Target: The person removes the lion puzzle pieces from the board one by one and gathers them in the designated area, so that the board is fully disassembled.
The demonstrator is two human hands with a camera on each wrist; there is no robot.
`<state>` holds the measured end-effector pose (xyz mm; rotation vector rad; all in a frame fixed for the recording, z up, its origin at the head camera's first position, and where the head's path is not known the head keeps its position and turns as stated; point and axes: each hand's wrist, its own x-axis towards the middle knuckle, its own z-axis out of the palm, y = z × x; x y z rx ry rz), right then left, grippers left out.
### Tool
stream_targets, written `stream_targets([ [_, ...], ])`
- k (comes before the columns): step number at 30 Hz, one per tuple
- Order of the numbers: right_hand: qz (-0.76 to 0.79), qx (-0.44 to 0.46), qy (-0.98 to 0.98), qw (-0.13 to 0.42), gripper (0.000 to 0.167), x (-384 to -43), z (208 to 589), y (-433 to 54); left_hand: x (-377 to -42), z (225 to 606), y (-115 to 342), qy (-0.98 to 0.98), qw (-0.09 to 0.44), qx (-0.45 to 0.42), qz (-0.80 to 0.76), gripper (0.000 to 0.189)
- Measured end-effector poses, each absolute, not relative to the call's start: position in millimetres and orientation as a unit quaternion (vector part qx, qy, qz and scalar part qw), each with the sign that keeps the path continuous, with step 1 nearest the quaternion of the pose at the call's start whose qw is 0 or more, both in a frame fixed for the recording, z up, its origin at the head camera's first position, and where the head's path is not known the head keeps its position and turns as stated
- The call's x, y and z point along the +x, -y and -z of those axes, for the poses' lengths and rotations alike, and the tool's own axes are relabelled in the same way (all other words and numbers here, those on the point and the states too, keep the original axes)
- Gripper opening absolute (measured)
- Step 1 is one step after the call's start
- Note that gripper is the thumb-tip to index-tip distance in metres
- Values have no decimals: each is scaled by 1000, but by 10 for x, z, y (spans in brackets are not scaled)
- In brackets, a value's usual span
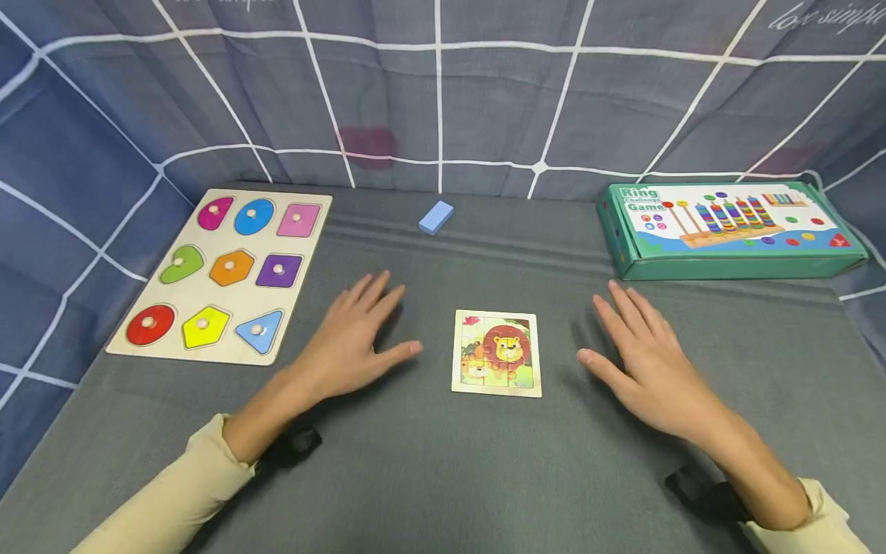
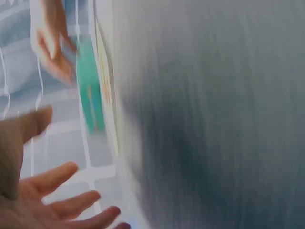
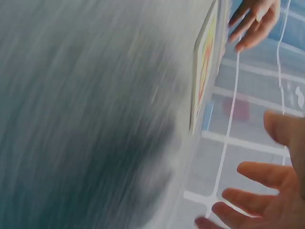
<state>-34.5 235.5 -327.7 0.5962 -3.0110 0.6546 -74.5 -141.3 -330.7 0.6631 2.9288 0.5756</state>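
A small square lion jigsaw puzzle [image 1: 496, 353] in a pale wooden frame lies flat between the two hands. On its left, my left hand [image 1: 354, 338] hovers with fingers spread, holding nothing. My right hand [image 1: 647, 365] is on the other side, fingers extended and thumb apart, also holding nothing. In the left wrist view the left hand [image 2: 62, 200] shows loose, parted fingers. The right wrist view catches the right hand [image 3: 267, 191] the same way, with the puzzle [image 3: 204, 67] seen edge-on beyond it.
A wooden shape board [image 1: 221, 288] with knobbed pieces lies at the left. Toward the back sits a blue block [image 1: 436, 218]. A green Ring Challenge Game box [image 1: 734, 231] stands at the back right. Checked dark cloth [image 1: 484, 100] hangs behind the grey table [image 1: 443, 477].
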Motion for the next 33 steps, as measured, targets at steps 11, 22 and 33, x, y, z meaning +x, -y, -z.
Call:
stream_targets([
  [11,-399,194,896,-8,27,-434,3297,-1670,-461,3408,924,-893,73,253,-366,35],
  [22,-398,217,889,-60,32,-716,3370,-1367,-627,3444,886,-899,129,271,-319,48],
  [33,-367,234,893,-114,40,-934,3402,-1304,-696,3414,895,-904,175,268,-283,50],
])
